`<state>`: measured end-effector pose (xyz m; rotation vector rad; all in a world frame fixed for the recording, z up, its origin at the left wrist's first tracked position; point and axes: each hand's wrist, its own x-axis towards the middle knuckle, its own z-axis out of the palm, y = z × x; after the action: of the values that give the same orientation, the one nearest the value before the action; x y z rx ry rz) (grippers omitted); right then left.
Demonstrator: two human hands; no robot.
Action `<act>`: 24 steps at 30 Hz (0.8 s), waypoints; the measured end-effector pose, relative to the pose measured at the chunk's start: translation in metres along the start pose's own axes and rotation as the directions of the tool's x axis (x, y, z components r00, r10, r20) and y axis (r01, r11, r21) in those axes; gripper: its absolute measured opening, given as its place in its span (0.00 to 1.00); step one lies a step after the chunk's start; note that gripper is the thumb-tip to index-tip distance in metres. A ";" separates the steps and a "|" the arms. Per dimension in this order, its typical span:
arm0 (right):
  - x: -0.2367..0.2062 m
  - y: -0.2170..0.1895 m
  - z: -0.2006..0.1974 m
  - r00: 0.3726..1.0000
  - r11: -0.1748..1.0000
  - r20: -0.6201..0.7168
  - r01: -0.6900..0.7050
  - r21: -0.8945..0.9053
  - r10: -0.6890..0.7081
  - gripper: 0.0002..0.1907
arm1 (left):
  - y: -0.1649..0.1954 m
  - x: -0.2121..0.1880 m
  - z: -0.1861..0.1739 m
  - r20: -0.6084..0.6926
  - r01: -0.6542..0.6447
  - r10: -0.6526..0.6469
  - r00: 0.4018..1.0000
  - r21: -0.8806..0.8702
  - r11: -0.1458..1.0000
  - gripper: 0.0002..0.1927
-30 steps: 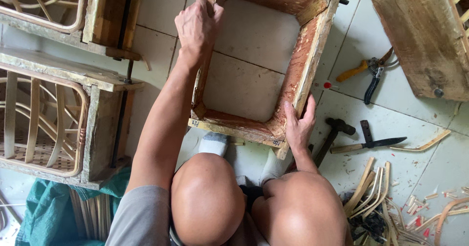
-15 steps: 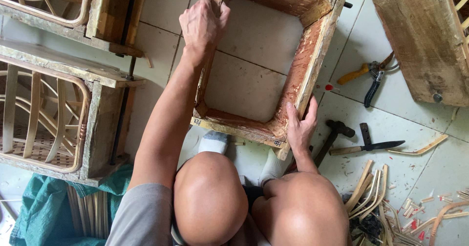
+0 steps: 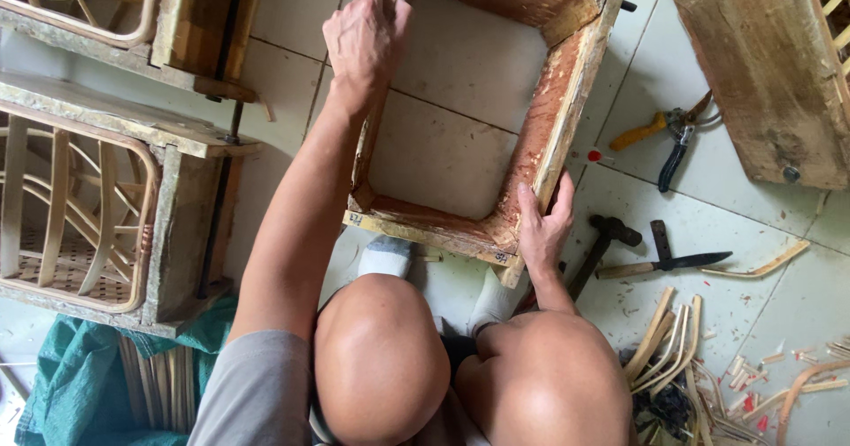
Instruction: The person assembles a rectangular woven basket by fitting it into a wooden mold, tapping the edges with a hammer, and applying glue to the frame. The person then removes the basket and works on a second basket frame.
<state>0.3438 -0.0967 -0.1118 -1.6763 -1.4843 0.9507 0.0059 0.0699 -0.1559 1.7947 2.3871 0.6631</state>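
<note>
Head view: left hand (image 3: 365, 34) and right hand (image 3: 542, 226) grip the bare wooden frame (image 3: 558, 119), with no weaving on it yet.

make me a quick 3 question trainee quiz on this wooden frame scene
1. True or false: the left hand rests on the far left side of the wooden frame.
2. Which corner of the frame does the right hand hold? A) far right B) near right C) far left
3. Fill in: the tool with yellow and blue handles on the tiled floor to the right of the frame is a pair of ____.

Key
1. True
2. B
3. Pliers; the hammer and knife lie nearer the person.
</note>
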 end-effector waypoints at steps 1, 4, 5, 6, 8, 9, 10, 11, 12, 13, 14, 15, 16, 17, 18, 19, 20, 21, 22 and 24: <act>-0.001 0.002 0.000 0.999 0.999 0.004 -0.039 -0.003 0.039 0.32 | 0.000 0.001 0.000 0.040 0.018 -0.019 0.999 0.007 1.000 0.18; 0.000 0.006 0.001 0.986 0.986 0.007 -0.168 -0.003 0.168 0.35 | -0.001 0.000 0.000 0.056 0.029 -0.029 0.998 0.006 1.000 0.18; 0.000 0.007 0.001 0.977 0.977 0.014 -0.213 0.009 0.213 0.36 | -0.002 -0.001 -0.001 0.056 0.018 -0.017 0.998 -0.018 1.000 0.17; 0.001 0.007 0.000 0.966 0.966 0.023 -0.257 0.023 0.256 0.38 | -0.002 -0.003 -0.003 0.055 0.008 -0.006 0.998 -0.041 0.999 0.16; 0.002 0.008 0.000 0.983 0.983 0.010 -0.183 0.008 0.182 0.39 | -0.002 -0.005 -0.007 0.016 -0.027 0.028 0.999 -0.055 0.998 0.15; 0.001 0.007 -0.001 0.990 0.990 0.008 -0.143 0.002 0.143 0.40 | -0.001 -0.006 -0.010 -0.024 -0.052 0.051 0.998 -0.044 0.998 0.15; 0.000 0.007 -0.001 0.994 0.994 0.009 -0.108 0.009 0.108 0.40 | -0.001 -0.006 -0.012 -0.063 -0.075 0.073 0.995 -0.030 0.997 0.15; -0.002 0.006 -0.001 0.997 0.997 0.014 -0.074 0.016 0.073 0.40 | 0.000 -0.006 -0.014 -0.049 -0.063 0.061 0.997 -0.053 0.997 0.15; -0.004 0.005 -0.002 0.999 0.999 0.019 -0.040 0.022 0.039 0.40 | 0.001 -0.006 -0.015 -0.034 -0.050 0.048 0.998 -0.076 0.996 0.15; -0.005 0.004 -0.002 0.999 0.999 0.018 -0.032 0.005 0.032 0.39 | 0.002 -0.006 -0.016 -0.018 -0.039 0.037 0.999 -0.100 0.994 0.15; -0.004 0.003 -0.003 1.000 1.000 0.015 -0.023 -0.013 0.023 0.39 | 0.002 -0.006 -0.017 -0.040 -0.049 0.045 0.998 -0.093 0.995 0.15; 0.001 0.002 -0.004 1.000 0.999 0.011 -0.014 -0.032 0.015 0.38 | 0.003 -0.007 -0.018 -0.062 -0.060 0.054 0.997 -0.086 0.995 0.14; 0.008 0.001 -0.005 1.000 0.998 0.026 -0.009 -0.057 0.011 0.40 | 0.003 -0.008 -0.018 -0.084 -0.071 0.065 0.994 -0.080 0.994 0.14; 0.019 0.001 -0.006 0.999 0.996 0.043 -0.004 -0.084 0.007 0.42 | 0.004 -0.009 -0.018 -0.076 -0.073 0.066 0.995 -0.094 0.993 0.14; 0.031 0.000 -0.005 0.998 0.994 0.066 0.003 -0.111 0.005 0.44 | 0.004 -0.010 -0.018 -0.067 -0.071 0.064 0.996 -0.106 0.992 0.14; 0.048 0.001 -0.008 0.977 0.963 0.113 -0.154 -0.221 0.182 0.44 | 0.004 -0.010 -0.019 -0.053 -0.068 0.062 0.997 -0.117 0.991 0.15; 0.071 0.002 -0.011 0.924 0.895 0.140 -0.294 -0.335 0.355 0.45 | 0.004 -0.011 -0.019 -0.068 -0.082 0.073 0.995 -0.132 0.988 0.14; 0.097 0.003 -0.009 0.995 0.903 0.095 0.024 -0.429 0.019 0.41 | 0.004 -0.011 -0.019 -0.094 -0.097 0.084 0.992 -0.146 0.985 0.13; 0.115 0.003 -0.008 0.941 0.787 0.098 0.325 -0.523 -0.324 0.38 | 0.004 -0.011 -0.020 -0.119 -0.111 0.093 0.989 -0.159 0.981 0.13; 0.137 0.005 -0.008 0.989 0.777 0.109 0.145 -0.613 -0.100 0.27 | 0.004 -0.010 -0.020 -0.042 -0.046 0.039 0.998 -0.174 0.984 0.13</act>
<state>0.3633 0.0385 -0.1228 -1.9661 -2.0855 0.4611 0.0066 0.0559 -0.1385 1.7800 2.2394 0.8894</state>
